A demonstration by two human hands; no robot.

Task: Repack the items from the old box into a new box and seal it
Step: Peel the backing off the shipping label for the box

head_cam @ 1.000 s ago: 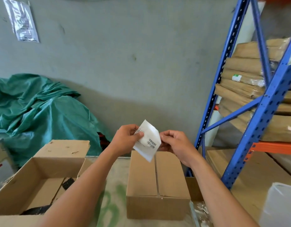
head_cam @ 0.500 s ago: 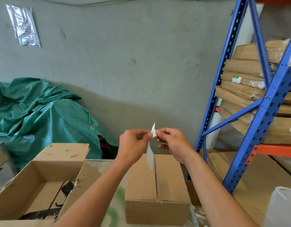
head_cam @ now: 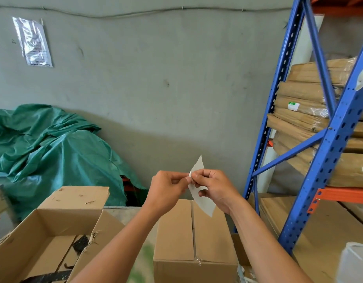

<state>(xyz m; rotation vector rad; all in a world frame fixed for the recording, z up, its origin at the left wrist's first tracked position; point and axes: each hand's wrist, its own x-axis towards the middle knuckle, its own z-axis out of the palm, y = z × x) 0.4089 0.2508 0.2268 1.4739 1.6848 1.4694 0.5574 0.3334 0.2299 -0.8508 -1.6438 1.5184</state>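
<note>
A white paper label (head_cam: 203,201) is held upright above the closed brown box (head_cam: 193,231), its blank side toward me. My left hand (head_cam: 167,188) pinches the label's left edge near the top. My right hand (head_cam: 214,187) grips the same edge from the other side, fingertips meeting the left hand's. The closed box stands on the table with its top flaps together. To its left the old open box (head_cam: 43,237) shows dark bits on its floor.
A green tarp (head_cam: 54,152) is heaped against the grey wall at left. A blue rack (head_cam: 329,152) with stacked brown parcels stands at right. A white plastic container (head_cam: 354,262) sits at the bottom right corner.
The label has turned from showing its barcode face to edge-on and then to its blank side. Both hands have closed in together on its upper edge.
</note>
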